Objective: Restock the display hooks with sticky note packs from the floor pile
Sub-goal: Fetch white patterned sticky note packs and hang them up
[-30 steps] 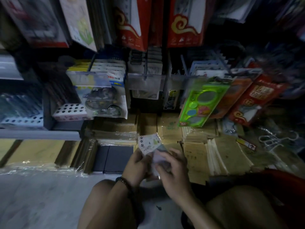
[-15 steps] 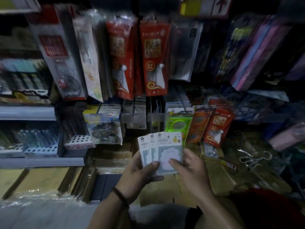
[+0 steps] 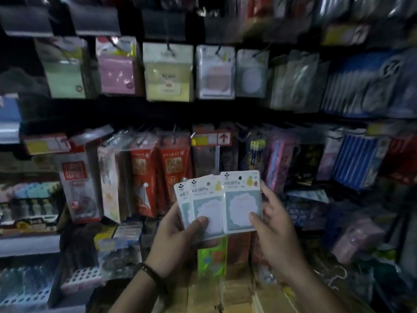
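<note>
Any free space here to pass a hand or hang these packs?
Bare: only the dark band between the yellow pack row and the red packs below; a hand could likely pass there. Both rows hang pack against pack. Left hand and right hand grip the fanned packs.

Both my forearms angle up from the bottom edge toward the frame's center. My left hand (image 3: 176, 240), lower center, grips fanned packs (image 3: 209, 204), thumb pressed across the front. My right hand (image 3: 276, 229), just right of it, pinches the rightmost pack's edge, thumb in front.
</note>
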Action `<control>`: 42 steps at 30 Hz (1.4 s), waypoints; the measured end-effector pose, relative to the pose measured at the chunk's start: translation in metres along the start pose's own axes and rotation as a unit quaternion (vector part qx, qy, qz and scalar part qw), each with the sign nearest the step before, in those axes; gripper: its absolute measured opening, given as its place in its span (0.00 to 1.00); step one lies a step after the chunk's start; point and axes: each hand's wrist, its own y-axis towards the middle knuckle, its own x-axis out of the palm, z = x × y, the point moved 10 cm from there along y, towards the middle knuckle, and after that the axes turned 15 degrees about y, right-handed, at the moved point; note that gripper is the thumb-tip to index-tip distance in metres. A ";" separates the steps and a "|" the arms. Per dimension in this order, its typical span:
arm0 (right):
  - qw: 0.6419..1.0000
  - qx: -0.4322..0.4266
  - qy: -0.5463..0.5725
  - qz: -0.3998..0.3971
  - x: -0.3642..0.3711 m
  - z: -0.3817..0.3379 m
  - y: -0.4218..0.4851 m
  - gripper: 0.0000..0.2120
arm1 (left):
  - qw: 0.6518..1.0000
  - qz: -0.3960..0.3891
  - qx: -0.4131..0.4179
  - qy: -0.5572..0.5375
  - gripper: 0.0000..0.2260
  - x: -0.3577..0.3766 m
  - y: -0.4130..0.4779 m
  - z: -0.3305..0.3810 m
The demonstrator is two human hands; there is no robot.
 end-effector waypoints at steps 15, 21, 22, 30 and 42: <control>0.990 -0.121 0.047 0.057 -0.036 -0.157 0.151 0.35 | 0.980 0.066 0.171 0.083 0.17 0.031 0.101 0.197; 0.981 -0.184 0.039 0.037 -0.019 -0.192 0.199 0.34 | 0.973 0.088 0.169 0.130 0.14 0.034 0.129 0.219; 0.979 -0.198 0.039 0.033 -0.017 -0.198 0.203 0.33 | 0.973 0.088 0.169 0.128 0.14 0.034 0.133 0.220; 0.971 -0.228 0.053 0.042 -0.019 -0.205 0.242 0.32 | 0.975 0.071 0.175 0.119 0.16 0.035 0.157 0.223; 0.977 -0.183 -0.104 0.030 -0.009 -0.199 0.267 0.30 | 0.978 0.059 0.164 0.116 0.15 0.032 0.164 0.228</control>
